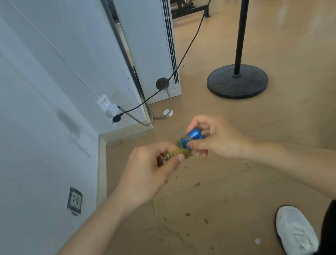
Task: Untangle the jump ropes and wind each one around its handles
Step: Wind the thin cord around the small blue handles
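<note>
Two blue jump rope handles (193, 136) lie side by side in my right hand (213, 137), gripped between thumb and fingers at chest height above the floor. A yellow-green beaded rope (179, 153) is bunched in coils at the handles' left end. My left hand (149, 171) pinches that rope between thumb and fingers, right beside the handles. The coils look blurred, and how far the rope runs along the handles is hidden by my fingers. No other rope shows in view.
A white wall (19, 105) with a socket (74, 200) and a plugged-in adapter (107, 107) stands left. A black stand (237, 80) with a round base sits on the wooden floor ahead. Black cables cross near a white appliance (151, 43). My white shoes (294, 232) are below.
</note>
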